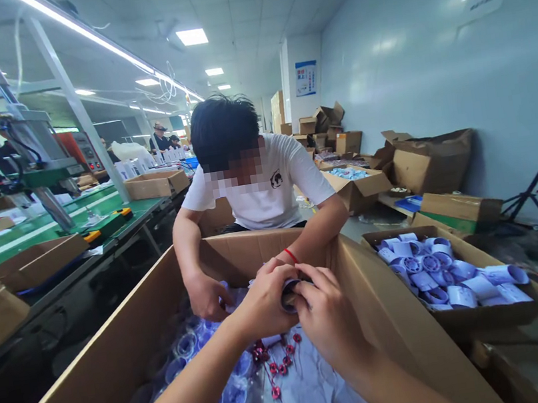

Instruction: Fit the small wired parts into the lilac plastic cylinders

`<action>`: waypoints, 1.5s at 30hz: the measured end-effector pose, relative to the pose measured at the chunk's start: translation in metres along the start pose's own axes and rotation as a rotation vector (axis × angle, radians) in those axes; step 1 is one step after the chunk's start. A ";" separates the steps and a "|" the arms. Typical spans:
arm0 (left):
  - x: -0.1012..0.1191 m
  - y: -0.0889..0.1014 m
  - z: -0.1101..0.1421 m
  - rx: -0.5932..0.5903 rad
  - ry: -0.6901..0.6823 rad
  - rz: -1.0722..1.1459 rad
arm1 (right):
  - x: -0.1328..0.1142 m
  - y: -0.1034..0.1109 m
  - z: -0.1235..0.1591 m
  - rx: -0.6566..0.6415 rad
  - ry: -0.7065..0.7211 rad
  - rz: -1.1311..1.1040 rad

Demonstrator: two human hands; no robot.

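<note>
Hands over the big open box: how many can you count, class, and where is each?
3: the wearer's left hand and right hand at the small tube, and the opposite person's hand, nearer the box's left wall. That person's other hand may be hidden.

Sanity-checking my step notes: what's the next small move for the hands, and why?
I'd probably hold the left hand steady around the hollow round part and ease the right hand slightly off its opening: those fingers partly cover it, so how anything inside sits can't be checked.
</note>
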State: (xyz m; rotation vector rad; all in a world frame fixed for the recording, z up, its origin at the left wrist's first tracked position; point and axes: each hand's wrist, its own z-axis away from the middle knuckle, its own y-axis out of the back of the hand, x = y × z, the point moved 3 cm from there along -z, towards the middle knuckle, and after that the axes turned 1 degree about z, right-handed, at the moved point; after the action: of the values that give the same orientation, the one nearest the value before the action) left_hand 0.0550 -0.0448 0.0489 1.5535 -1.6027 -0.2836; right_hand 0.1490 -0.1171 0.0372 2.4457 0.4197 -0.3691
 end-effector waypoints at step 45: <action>-0.005 0.004 0.006 -0.063 0.049 -0.075 | 0.007 -0.007 0.005 -0.049 0.015 -0.119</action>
State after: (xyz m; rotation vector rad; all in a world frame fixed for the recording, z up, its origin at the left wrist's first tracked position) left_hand 0.0475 -0.0423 0.0458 1.5630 -1.4863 -0.3309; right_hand 0.1520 -0.1133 0.0271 2.3833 0.5756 -0.3863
